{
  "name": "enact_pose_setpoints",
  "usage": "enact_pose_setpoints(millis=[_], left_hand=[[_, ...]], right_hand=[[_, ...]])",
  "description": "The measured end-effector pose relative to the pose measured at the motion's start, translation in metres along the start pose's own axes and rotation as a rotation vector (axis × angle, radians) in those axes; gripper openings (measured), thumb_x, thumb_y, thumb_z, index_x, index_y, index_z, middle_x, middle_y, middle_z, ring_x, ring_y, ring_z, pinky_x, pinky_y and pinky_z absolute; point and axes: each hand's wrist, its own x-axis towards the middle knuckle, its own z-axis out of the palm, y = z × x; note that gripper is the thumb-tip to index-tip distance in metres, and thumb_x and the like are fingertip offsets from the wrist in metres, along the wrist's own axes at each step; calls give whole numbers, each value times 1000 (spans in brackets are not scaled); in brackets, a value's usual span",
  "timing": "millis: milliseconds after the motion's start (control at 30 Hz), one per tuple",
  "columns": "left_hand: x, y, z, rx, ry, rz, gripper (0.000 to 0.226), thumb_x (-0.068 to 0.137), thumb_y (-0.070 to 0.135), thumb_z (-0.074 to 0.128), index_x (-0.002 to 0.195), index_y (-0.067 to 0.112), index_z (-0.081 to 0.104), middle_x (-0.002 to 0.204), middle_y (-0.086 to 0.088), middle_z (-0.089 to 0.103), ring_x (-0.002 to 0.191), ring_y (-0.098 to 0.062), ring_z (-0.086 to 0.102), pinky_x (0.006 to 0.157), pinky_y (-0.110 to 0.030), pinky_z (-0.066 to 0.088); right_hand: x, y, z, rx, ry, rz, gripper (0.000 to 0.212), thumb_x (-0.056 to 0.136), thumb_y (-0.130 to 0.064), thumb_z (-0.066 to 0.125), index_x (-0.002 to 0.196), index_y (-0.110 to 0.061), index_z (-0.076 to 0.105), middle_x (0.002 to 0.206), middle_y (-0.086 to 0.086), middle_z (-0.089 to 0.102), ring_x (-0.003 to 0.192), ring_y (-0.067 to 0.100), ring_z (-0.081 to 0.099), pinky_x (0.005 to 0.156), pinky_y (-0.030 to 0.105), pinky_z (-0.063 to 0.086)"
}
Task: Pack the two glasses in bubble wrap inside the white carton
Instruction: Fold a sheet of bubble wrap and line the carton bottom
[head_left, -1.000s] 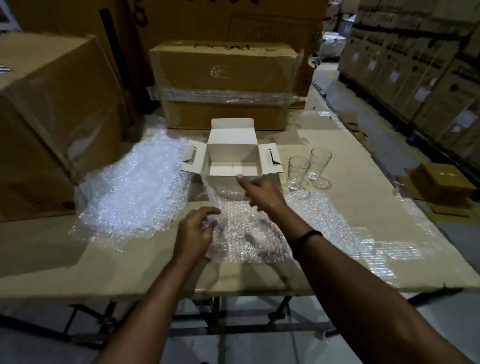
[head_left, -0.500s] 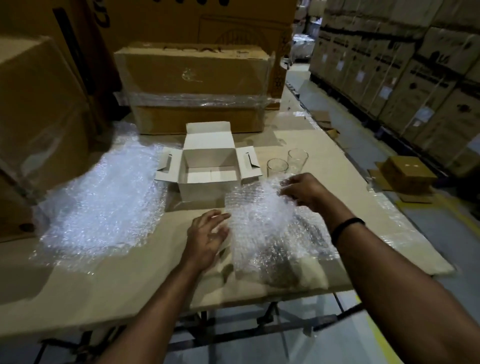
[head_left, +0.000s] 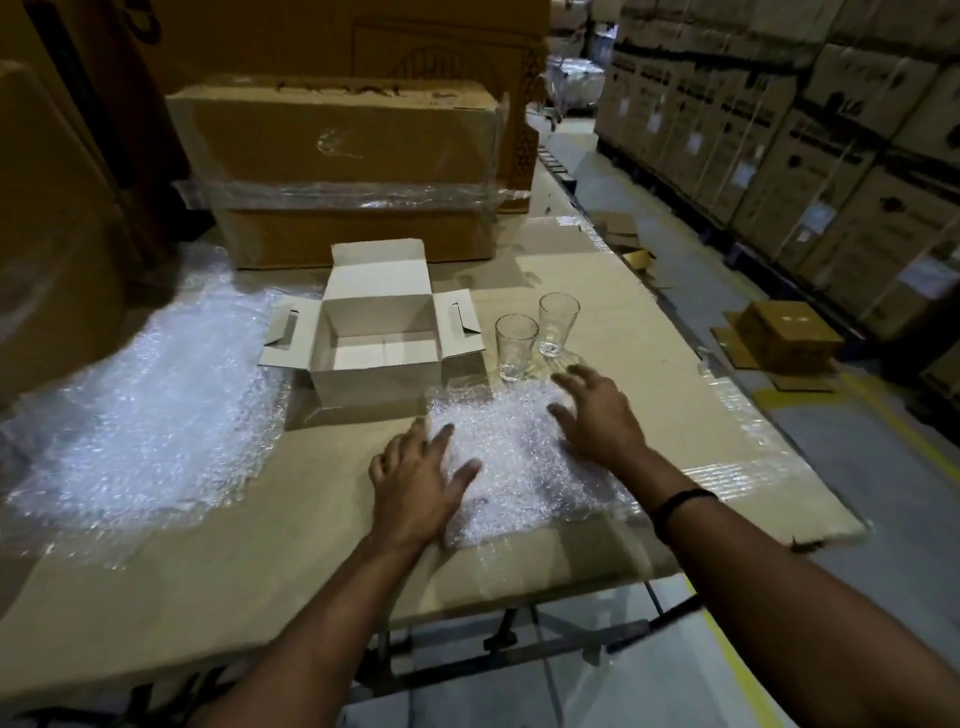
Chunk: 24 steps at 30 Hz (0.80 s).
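Clear glossy glasses (head_left: 515, 347); matt white card carton (head_left: 376, 371); shiny plastic bubble wrap (head_left: 519, 467); matt cardboard tabletop (head_left: 260, 545).

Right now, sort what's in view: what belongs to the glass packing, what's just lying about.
Job: white carton, near glass, far glass, front bubble wrap sheet.
Lying about: bubble wrap heap at left, taped brown box behind the carton, small brown box on the floor.

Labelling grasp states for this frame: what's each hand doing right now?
Left hand: open, flat on the bubble wrap sheet.
Right hand: open, fingers spread over the same sheet, holding nothing.
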Motion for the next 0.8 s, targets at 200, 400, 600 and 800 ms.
enact_pose_setpoints(millis=[200, 400, 600, 800], left_hand=[[3, 7, -4, 274, 25, -264, 58, 83, 76, 43, 109, 27, 63, 120, -4, 59, 114, -28, 45, 92, -42, 31], [11, 25, -7, -171, 45, -266, 9, 85, 33, 67, 85, 26, 61, 96, 5, 67, 101, -23, 55, 87, -37, 36], [13, 10, -45, -702, 23, -158, 19, 83, 5, 74, 84, 20, 62, 86, 1, 72, 85, -15, 69, 78, -31, 54], [18, -30, -101, -968, 28, -103, 27, 81, -15, 66, 92, 9, 61, 73, -1, 74, 74, -11, 71, 71, -23, 56]], right_hand=[[-14, 18, 22, -220, -169, -128, 49, 96, -50, 30, 134, -26, 51, 150, 1, 41, 136, 28, 36, 103, 43, 31], [-1, 2, 4, -204, -125, -186, 34, 95, -41, 46, 115, -22, 65, 123, 0, 61, 118, 25, 52, 94, 37, 41], [26, -43, -19, 354, -124, -232, 83, 81, -27, 77, 149, -14, 32, 151, 6, 39, 138, 21, 36, 108, 26, 28], [63, -95, -35, 604, -391, -246, 44, 78, -18, 80, 117, -17, 60, 104, 1, 66, 90, 4, 61, 80, 24, 46]])
